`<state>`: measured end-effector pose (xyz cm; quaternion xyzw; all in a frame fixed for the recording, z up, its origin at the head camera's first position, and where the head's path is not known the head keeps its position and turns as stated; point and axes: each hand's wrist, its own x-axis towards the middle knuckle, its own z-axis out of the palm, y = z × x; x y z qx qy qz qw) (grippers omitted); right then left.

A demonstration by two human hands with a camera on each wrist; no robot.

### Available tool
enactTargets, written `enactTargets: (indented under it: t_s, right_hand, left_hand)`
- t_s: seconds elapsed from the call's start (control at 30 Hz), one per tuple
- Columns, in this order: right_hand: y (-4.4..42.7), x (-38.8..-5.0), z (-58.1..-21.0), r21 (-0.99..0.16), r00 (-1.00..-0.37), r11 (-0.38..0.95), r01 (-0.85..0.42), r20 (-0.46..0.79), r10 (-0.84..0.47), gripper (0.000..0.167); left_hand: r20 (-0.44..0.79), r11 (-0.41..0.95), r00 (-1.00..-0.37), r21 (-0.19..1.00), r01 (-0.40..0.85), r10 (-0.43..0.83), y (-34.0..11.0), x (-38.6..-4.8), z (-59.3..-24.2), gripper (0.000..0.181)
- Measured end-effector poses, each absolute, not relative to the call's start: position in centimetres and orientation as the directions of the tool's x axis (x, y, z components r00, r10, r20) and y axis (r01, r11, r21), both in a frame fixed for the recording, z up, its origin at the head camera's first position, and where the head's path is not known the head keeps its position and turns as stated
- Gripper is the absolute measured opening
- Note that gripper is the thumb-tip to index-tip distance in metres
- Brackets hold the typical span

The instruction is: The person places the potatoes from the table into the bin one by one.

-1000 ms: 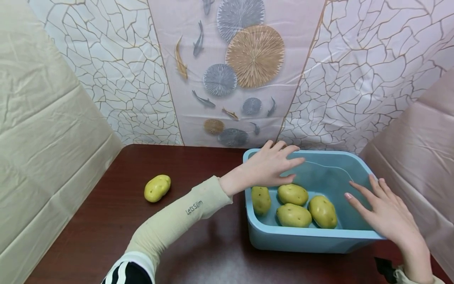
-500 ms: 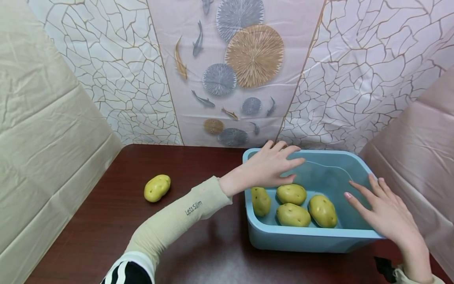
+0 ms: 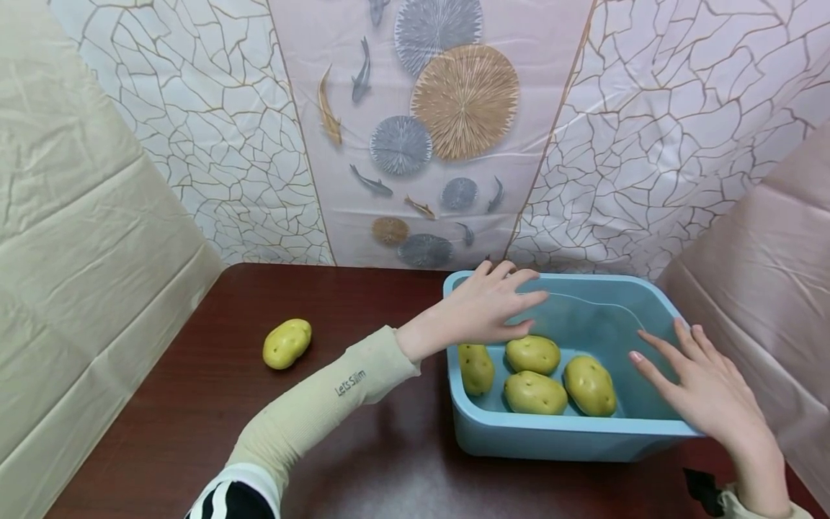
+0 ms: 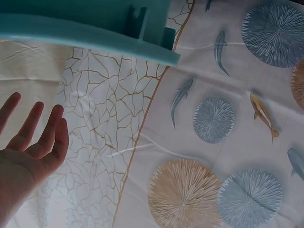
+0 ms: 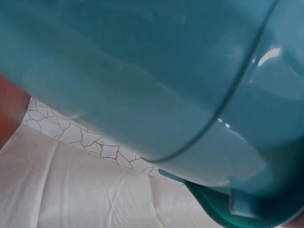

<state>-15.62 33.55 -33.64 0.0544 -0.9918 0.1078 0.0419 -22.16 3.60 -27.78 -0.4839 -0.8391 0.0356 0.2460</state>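
Observation:
Several yellow-green potatoes (image 3: 535, 393) lie on the floor of a blue plastic tub (image 3: 570, 441). My left hand (image 3: 496, 306) hovers over the tub's left side with its fingers spread and holds nothing. In the left wrist view, the same hand (image 4: 33, 149) shows loosely bent fingers below the tub's edge (image 4: 95, 39). My right hand (image 3: 713, 393) lies across the tub's right rim, fingers extended; whether it presses there I cannot tell. Mostly the tub's wall (image 5: 142, 85) fills the right wrist view. Apart from the others, one potato (image 3: 287, 344) sits on the table at left.
The dark red-brown table (image 3: 214, 425) carries the tub at its right side. Cream cloth (image 3: 84, 238) hangs along the left, a pinkish cloth (image 3: 772, 267) along the right. Behind stands a patterned sheet (image 3: 415, 209) with fish and round motifs.
My left hand has drifted slightly to the left over the tub. The right hand, the tub and the potatoes look unmoved.

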Motion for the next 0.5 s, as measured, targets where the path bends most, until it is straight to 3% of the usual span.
enactTargets:
  t_s: [0.5]
  right_hand:
    - [33.5,-15.6,-33.6,-0.210,-0.992,0.971,-0.114,0.083,-0.098,0.065]
  left_hand:
    - [0.361,0.561,-0.461,-0.254,0.788,0.810,2.7,-22.7,-29.1,0.038]
